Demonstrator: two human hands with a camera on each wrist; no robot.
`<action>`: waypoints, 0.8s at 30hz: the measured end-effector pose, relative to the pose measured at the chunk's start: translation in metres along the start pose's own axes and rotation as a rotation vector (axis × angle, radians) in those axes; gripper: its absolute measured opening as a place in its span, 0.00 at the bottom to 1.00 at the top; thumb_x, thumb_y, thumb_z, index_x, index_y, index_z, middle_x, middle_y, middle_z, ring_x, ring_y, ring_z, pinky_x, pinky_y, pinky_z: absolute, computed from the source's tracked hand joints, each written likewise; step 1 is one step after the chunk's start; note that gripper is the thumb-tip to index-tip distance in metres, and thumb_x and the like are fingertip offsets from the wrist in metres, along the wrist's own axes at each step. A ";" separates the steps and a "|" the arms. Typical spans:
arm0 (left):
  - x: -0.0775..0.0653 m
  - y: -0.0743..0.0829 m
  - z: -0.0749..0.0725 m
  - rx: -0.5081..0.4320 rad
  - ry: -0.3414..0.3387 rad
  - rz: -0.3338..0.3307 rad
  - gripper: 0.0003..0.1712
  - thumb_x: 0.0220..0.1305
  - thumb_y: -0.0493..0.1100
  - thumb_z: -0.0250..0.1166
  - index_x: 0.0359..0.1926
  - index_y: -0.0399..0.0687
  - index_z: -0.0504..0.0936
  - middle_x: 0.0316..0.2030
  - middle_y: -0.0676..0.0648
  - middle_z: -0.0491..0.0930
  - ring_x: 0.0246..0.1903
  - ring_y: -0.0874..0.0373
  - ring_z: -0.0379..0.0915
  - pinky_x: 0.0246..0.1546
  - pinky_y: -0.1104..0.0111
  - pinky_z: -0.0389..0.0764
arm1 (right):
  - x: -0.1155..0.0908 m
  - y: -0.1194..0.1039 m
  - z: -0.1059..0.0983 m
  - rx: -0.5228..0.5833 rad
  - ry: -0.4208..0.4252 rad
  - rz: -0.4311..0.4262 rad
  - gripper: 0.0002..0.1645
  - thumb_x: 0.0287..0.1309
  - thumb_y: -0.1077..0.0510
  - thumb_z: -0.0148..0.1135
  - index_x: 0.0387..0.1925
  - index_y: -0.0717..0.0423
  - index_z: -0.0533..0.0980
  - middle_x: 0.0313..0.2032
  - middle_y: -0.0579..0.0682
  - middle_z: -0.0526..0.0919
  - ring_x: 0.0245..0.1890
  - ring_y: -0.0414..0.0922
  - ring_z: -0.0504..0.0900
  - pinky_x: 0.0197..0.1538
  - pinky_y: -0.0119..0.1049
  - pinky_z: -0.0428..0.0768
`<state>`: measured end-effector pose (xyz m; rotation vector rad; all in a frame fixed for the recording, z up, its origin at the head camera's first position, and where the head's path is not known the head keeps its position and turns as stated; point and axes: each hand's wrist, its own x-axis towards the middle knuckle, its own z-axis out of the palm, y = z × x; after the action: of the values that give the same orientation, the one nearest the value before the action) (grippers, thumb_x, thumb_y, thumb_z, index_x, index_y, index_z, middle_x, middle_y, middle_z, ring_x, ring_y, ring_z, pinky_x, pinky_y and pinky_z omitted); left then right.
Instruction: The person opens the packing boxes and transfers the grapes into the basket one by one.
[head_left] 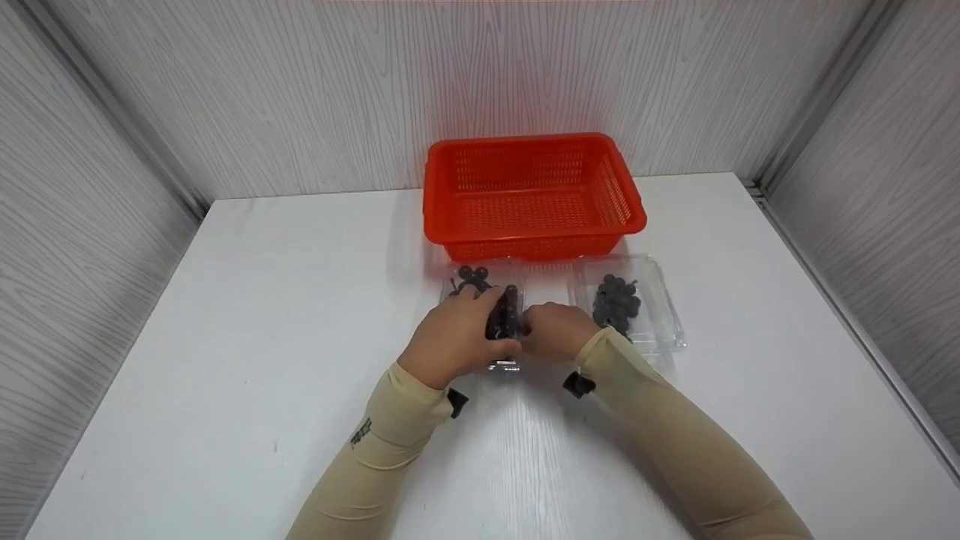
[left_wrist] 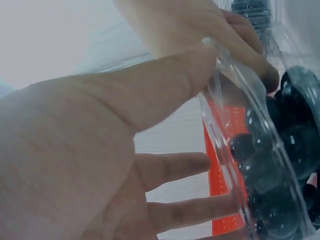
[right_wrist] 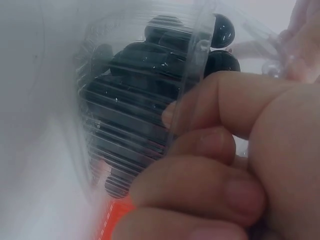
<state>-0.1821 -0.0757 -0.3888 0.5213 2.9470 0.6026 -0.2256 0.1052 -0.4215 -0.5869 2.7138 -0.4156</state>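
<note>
A clear plastic box [head_left: 504, 367] with dark grapes [head_left: 504, 315] inside lies between both hands, close to the front of the basket. My left hand [head_left: 454, 337] spreads its thumb and straight fingers along the box's left side. In the left wrist view, the left thumb [left_wrist: 170, 82] touches a corner of the clear lid, and the fingertips are right by its edge. My right hand [head_left: 556, 330] curls its fingers at the right side and pinches the rim. The right wrist view shows the right index finger [right_wrist: 200, 107] on that rim, with grapes behind ribbed plastic.
A red perforated basket [head_left: 536, 246] stands at the back of the white table [head_left: 262, 315]. Right of my right hand is a second clear plastic box [head_left: 664, 300] with a dark grape bunch [head_left: 616, 296]. Pale wood-grain panels [head_left: 300, 97] enclose the back and sides.
</note>
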 end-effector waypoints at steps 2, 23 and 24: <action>0.000 0.000 -0.001 0.008 0.003 -0.004 0.45 0.60 0.63 0.73 0.73 0.49 0.71 0.59 0.38 0.78 0.54 0.44 0.78 0.56 0.51 0.80 | 0.000 0.001 0.001 0.000 0.001 -0.013 0.15 0.62 0.46 0.69 0.35 0.55 0.86 0.28 0.48 0.84 0.27 0.45 0.75 0.36 0.47 0.79; -0.002 -0.011 -0.021 0.009 0.156 0.245 0.31 0.69 0.52 0.54 0.73 0.67 0.73 0.70 0.42 0.69 0.69 0.45 0.65 0.63 0.49 0.75 | -0.002 0.007 -0.006 0.011 -0.028 -0.015 0.16 0.61 0.53 0.60 0.17 0.46 0.74 0.18 0.42 0.72 0.21 0.42 0.67 0.27 0.38 0.66; -0.003 -0.011 -0.021 0.007 0.166 0.245 0.29 0.70 0.54 0.54 0.72 0.67 0.75 0.69 0.42 0.69 0.68 0.45 0.66 0.63 0.49 0.76 | -0.002 0.007 -0.006 0.008 -0.028 -0.015 0.16 0.62 0.53 0.60 0.18 0.46 0.75 0.19 0.43 0.73 0.21 0.42 0.68 0.27 0.38 0.66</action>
<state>-0.1865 -0.0942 -0.3737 0.8832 3.0636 0.6899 -0.2285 0.1134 -0.4180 -0.6074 2.6818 -0.4189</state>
